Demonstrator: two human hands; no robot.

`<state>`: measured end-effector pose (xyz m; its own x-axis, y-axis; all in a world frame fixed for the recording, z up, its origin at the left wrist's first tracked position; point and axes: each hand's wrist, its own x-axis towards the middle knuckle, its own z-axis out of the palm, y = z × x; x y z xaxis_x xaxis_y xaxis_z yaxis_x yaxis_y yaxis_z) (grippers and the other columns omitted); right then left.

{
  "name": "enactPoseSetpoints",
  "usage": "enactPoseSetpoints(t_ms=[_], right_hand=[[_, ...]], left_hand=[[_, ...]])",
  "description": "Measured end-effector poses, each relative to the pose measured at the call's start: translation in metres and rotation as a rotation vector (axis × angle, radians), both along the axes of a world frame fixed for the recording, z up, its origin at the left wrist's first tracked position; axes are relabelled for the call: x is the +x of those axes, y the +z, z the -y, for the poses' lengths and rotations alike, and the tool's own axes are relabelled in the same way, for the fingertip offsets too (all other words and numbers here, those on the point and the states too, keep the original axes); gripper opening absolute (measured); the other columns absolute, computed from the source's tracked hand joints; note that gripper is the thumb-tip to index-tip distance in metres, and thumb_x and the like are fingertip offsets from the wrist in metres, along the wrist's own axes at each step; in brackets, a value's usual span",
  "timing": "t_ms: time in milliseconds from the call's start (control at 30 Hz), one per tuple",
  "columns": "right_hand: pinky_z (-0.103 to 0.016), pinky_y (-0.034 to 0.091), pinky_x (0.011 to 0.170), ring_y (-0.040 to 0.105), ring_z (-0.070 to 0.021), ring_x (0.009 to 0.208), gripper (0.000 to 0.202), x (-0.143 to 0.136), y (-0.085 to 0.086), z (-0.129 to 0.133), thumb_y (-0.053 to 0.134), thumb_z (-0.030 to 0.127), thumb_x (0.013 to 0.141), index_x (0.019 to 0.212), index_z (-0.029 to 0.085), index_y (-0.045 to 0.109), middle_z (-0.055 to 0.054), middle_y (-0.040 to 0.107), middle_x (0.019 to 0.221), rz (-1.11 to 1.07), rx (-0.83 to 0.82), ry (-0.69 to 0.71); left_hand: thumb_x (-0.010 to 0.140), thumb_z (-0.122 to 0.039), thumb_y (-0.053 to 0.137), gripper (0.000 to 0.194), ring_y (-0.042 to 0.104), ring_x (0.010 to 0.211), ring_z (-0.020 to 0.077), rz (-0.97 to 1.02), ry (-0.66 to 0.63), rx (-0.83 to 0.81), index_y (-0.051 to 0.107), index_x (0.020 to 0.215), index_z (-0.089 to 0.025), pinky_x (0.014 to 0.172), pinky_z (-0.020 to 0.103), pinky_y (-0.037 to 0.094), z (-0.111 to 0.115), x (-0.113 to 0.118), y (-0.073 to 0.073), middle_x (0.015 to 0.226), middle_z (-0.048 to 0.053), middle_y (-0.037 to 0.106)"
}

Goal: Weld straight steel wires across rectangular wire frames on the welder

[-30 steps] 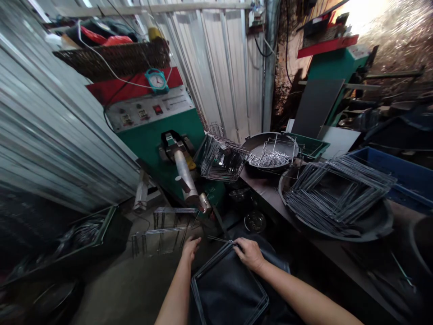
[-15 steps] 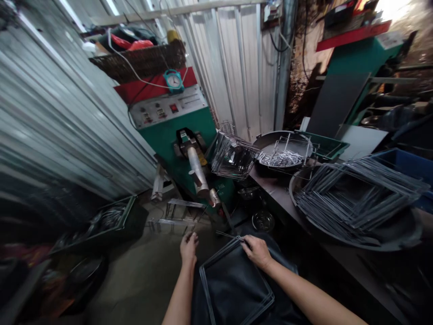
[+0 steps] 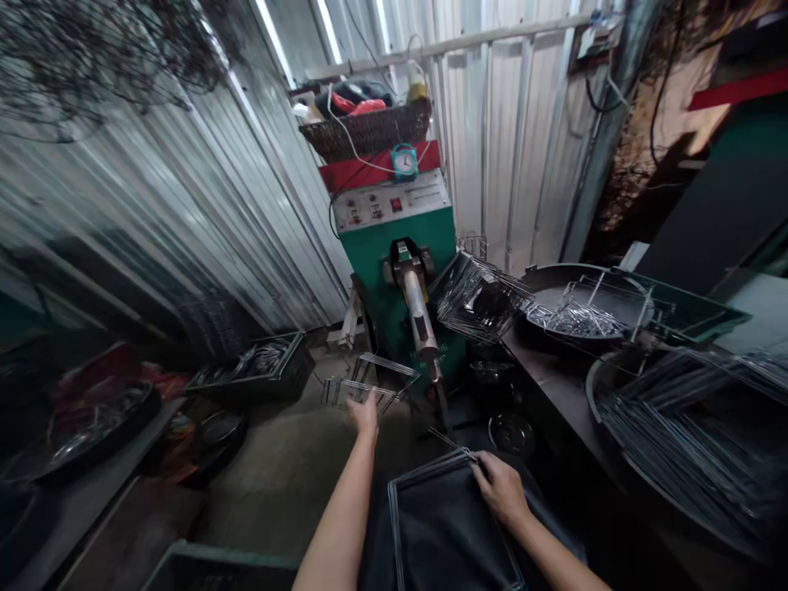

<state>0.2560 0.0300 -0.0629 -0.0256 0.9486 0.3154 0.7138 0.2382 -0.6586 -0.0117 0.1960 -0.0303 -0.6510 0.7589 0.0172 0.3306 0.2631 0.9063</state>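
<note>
My right hand (image 3: 501, 486) is closed on the upper corner of some bent-wire frames (image 3: 394, 501), which are square-cornered and lie over the dark apron (image 3: 446, 517) on my lap. Loose wire ends stick out past its fingers. Farther forward, my left hand (image 3: 364, 413) is stretched out with its fingers apart, at the near side of a formed wire rack (image 3: 385, 365) low in front of the machine. Whether the fingertips touch the rack I cannot tell. The green machine (image 3: 394, 254) has a metal arm (image 3: 419, 316) pointing towards me.
Bent wire pieces hang in a bundle (image 3: 477, 295) beside the machine. On the right bench stand a round pan (image 3: 542, 275) of small metal pieces and a larger basin (image 3: 594, 394) of wire frames. A green crate (image 3: 301, 361) and another tray (image 3: 139, 419) hold metal parts at left.
My left hand has reached forward to the wire rack. My right hand keeps its grip on the wire frames. The view has turned left, so the machine appears farther right.
</note>
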Motion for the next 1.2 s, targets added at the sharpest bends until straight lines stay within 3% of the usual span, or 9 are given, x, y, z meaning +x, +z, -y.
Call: enactPoseSetpoints(t_ms=[133, 267, 367, 600, 800, 1000, 1200], right_hand=[[-0.026, 0.046, 0.07, 0.061, -0.0163, 0.08, 0.023, 0.0, -0.002, -0.002, 0.037, 0.031, 0.085, 0.093, 0.024, 0.058, -0.002, 0.064, 0.087, 0.023, 0.005, 0.012], [-0.027, 0.046, 0.07, 0.061, -0.0168, 0.08, 0.022, -0.001, -0.003, -0.004, 0.037, 0.031, 0.085, 0.093, 0.024, 0.057, -0.002, 0.064, 0.088, 0.049, 0.009, 0.016], [-0.026, 0.046, 0.07, 0.061, -0.016, 0.08, 0.021, -0.002, -0.003, -0.005, 0.038, 0.029, 0.084, 0.093, 0.024, 0.057, -0.002, 0.065, 0.088, 0.08, 0.012, 0.019], [-0.024, 0.047, 0.067, 0.062, -0.0152, 0.077, 0.02, -0.006, -0.003, -0.007, 0.039, 0.029, 0.084, 0.091, 0.024, 0.057, -0.001, 0.065, 0.085, 0.159, 0.015, 0.026], [-0.026, 0.048, 0.069, 0.062, -0.0157, 0.078, 0.02, -0.006, -0.009, -0.008, 0.039, 0.029, 0.085, 0.092, 0.023, 0.056, -0.002, 0.065, 0.086, 0.198, 0.022, 0.018], [-0.026, 0.048, 0.069, 0.062, -0.0158, 0.078, 0.021, -0.006, -0.009, -0.01, 0.038, 0.03, 0.085, 0.094, 0.023, 0.056, -0.003, 0.065, 0.087, 0.188, 0.009, 0.029], [-0.025, 0.048, 0.067, 0.062, -0.0154, 0.077, 0.02, -0.009, -0.007, -0.012, 0.039, 0.031, 0.085, 0.092, 0.024, 0.057, -0.001, 0.065, 0.086, 0.207, 0.017, 0.03]], left_hand=[[0.065, -0.047, 0.058, 0.066, 0.038, 0.115, 0.0352, -0.149, 0.146, 0.015, 0.041, 0.115, -0.009, 0.09, 0.048, 0.032, -0.002, 0.0, 0.004, 0.114, 0.024, 0.048], [0.073, -0.036, 0.049, 0.051, 0.038, 0.116, 0.03, -0.251, 0.203, 0.079, 0.042, 0.116, -0.01, 0.092, 0.044, 0.032, 0.004, -0.015, 0.001, 0.117, 0.022, 0.046], [0.069, -0.029, 0.053, 0.055, 0.039, 0.115, 0.0289, -0.348, 0.207, 0.118, 0.04, 0.118, -0.01, 0.091, 0.042, 0.033, 0.012, -0.03, -0.005, 0.118, 0.02, 0.045], [0.068, -0.037, 0.054, 0.051, 0.049, 0.103, 0.0309, -0.672, -0.087, 0.008, 0.048, 0.11, -0.008, 0.082, 0.043, 0.039, 0.009, -0.047, -0.032, 0.104, 0.018, 0.055], [0.077, -0.029, 0.044, 0.034, 0.056, 0.094, 0.023, -0.611, -0.246, 0.048, 0.054, 0.105, -0.013, 0.079, 0.034, 0.043, -0.007, -0.061, -0.066, 0.1, 0.014, 0.06], [0.082, -0.025, 0.038, 0.027, 0.061, 0.071, 0.0194, -0.586, -0.323, -0.021, 0.057, 0.095, -0.013, 0.065, 0.03, 0.045, 0.008, -0.072, -0.089, 0.079, 0.01, 0.065], [0.083, -0.029, 0.037, 0.033, 0.058, 0.093, 0.0185, -0.648, -0.475, 0.053, 0.05, 0.11, -0.015, 0.079, 0.03, 0.044, 0.031, -0.076, -0.095, 0.103, 0.011, 0.062]])
